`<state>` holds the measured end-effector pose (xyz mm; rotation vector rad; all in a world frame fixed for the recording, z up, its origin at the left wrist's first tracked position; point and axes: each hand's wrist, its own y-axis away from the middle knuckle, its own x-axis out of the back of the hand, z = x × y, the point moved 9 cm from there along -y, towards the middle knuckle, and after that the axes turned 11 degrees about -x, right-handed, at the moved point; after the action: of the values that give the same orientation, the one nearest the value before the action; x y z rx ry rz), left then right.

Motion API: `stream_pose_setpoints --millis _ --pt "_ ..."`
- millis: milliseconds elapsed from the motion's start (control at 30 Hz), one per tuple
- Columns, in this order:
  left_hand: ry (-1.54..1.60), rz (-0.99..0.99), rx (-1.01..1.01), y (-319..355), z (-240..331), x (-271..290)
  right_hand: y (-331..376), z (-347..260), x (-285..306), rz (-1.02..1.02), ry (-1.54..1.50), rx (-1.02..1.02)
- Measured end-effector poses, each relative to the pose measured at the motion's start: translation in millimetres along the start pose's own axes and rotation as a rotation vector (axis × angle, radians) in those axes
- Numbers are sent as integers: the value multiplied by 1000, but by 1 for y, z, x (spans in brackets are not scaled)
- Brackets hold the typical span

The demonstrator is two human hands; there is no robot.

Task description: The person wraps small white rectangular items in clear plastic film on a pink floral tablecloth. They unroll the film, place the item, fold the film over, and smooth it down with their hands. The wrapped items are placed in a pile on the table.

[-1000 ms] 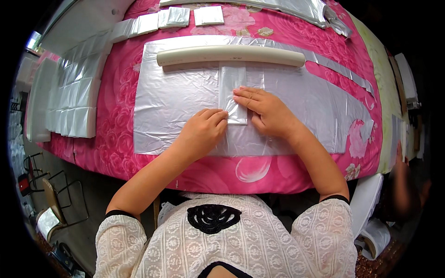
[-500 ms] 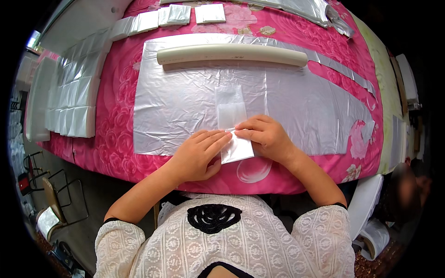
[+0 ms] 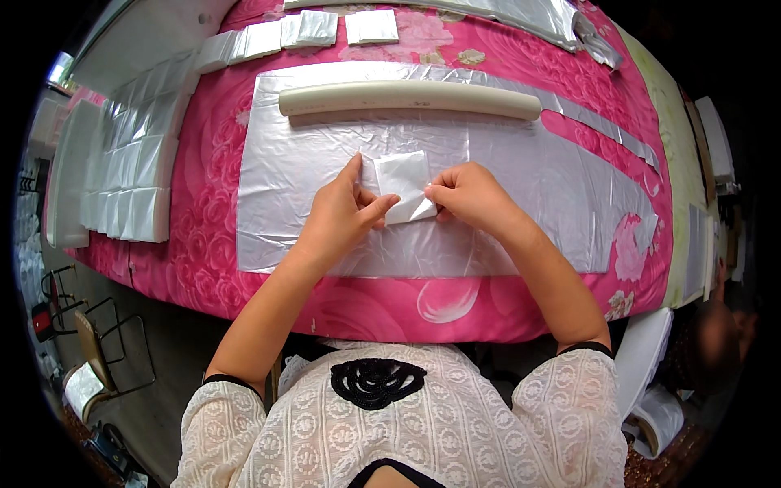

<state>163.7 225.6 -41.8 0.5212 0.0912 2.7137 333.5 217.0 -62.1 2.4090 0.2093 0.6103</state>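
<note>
A folded white plastic film packet [image 3: 404,175], roughly square, lies on a wide sheet of translucent plastic film [image 3: 301,175]. My right hand [image 3: 472,195] pinches the packet's right edge between thumb and fingers. On the other side, my left hand [image 3: 340,210] has its thumb over the lower left edge, with some fingers curled close beneath and the index finger stretched away from me. The contact under the left thumb is partly hidden. Beyond the packet, a long cream-coloured tube [image 3: 407,96] rests across the film sheet.
Pink floral cloth [image 3: 203,203] covers the table. Rows of folded white packets [image 3: 146,154] stand at the left, with more packets [image 3: 372,27] along the far side. Bundled film [image 3: 521,16] lies at the far edge. A chair [image 3: 102,350] stands on the floor at left.
Both hands have moved away from me, off the near edge of the film. The packet's near part is now folded over its far part, making it shorter. My left index finger has lifted off it.
</note>
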Motion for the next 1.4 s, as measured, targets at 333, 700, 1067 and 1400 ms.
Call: stream_pose_setpoints --millis 333,700,1067,1400 --pt "-674 -59 -814 21 58 -50 -7 5 0 -26 -86 -73" --pt "-805 -110 -665 10 27 -67 0 -3 0 -32 -21 -128" --pt "-840 -54 -643 10 24 -67 17 -14 9 238 290 50" --pt "-144 83 -542 59 27 2 33 -67 -37 480 785 828"
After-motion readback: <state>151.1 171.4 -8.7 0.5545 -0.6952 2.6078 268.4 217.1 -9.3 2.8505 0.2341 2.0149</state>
